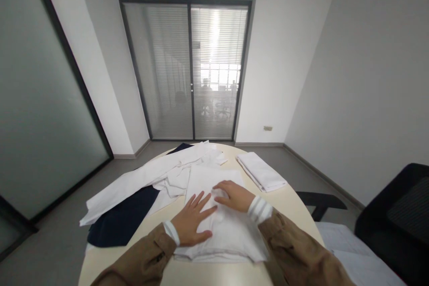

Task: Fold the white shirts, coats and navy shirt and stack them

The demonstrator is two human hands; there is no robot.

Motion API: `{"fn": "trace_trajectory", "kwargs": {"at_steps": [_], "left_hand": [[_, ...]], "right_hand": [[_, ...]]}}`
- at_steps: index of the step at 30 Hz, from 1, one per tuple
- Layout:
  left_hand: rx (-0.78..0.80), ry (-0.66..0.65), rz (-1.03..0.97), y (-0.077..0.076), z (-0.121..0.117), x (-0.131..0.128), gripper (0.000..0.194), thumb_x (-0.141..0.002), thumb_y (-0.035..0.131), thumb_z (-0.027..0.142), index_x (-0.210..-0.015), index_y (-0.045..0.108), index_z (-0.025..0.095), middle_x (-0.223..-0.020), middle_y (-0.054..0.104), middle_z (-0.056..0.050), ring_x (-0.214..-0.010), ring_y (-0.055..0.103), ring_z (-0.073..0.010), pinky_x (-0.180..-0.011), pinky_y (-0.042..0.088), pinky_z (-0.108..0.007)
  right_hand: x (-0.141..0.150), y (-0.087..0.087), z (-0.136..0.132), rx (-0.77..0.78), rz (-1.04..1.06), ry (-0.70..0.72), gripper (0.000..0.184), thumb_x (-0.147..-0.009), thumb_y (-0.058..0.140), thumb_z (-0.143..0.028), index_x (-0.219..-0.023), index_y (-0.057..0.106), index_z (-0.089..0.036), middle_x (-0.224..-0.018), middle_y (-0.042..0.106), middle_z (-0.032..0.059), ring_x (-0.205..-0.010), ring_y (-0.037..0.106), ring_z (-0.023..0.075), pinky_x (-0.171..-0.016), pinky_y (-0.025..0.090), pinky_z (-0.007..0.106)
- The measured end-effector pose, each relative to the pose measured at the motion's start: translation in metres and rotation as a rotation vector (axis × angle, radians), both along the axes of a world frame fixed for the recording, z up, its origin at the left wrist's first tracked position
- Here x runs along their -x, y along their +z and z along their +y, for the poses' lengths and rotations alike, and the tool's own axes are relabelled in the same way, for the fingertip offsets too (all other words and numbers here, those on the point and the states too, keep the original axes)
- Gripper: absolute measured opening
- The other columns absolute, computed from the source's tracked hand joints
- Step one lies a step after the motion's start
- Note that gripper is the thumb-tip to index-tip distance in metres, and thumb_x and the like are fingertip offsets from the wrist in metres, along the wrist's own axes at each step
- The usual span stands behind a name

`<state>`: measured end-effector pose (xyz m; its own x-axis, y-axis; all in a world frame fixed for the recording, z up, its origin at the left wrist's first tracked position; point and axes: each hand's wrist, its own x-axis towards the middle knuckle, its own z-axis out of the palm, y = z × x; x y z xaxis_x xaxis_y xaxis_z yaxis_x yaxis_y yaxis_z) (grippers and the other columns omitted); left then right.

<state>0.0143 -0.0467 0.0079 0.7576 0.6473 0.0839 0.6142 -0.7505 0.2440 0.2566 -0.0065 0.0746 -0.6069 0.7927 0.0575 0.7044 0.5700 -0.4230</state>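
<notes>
A white cloth garment, partly folded, lies in front of me on the round table; its exact kind is unclear. My left hand rests on it with fingers spread and palm down. To the right and slightly farther off, my right hand also lies on the cloth, fingers apart and a little bent. Neither hand grips anything. Some of the garment's middle is hidden beneath the hands.
On the left, a loose white garment lies over a dark navy cloth. A neatly folded white cloth sits at the table's right edge. Beyond it are a black chair and white fabric.
</notes>
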Motion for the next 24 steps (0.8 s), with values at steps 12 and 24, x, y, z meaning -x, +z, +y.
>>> {"fn": "trace_trajectory", "kwargs": {"at_steps": [12, 24], "left_hand": [[-0.082, 0.153, -0.095, 0.026, 0.035, -0.012, 0.053, -0.093, 0.050, 0.051, -0.138, 0.051, 0.024, -0.149, 0.046, -0.010, -0.140, 0.037, -0.0290, -0.116, 0.031, -0.048], [-0.256, 0.526, -0.128, -0.030, 0.113, -0.013, 0.055, -0.096, 0.042, 0.052, -0.146, 0.043, 0.029, -0.157, 0.033, -0.009, -0.146, 0.026, -0.0303, -0.117, 0.022, -0.053]], "right_hand": [[0.018, -0.066, 0.035, -0.182, -0.155, -0.236, 0.071, -0.091, 0.034, -0.067, -0.154, 0.023, -0.035, -0.163, 0.016, 0.0036, -0.149, 0.007, 0.0376, -0.116, 0.001, 0.061], [0.004, -0.070, 0.052, -0.185, -0.124, -0.467, 0.063, -0.097, 0.026, -0.058, -0.149, 0.038, -0.025, -0.159, 0.031, 0.0070, -0.148, 0.018, 0.0299, -0.117, 0.012, 0.049]]}}
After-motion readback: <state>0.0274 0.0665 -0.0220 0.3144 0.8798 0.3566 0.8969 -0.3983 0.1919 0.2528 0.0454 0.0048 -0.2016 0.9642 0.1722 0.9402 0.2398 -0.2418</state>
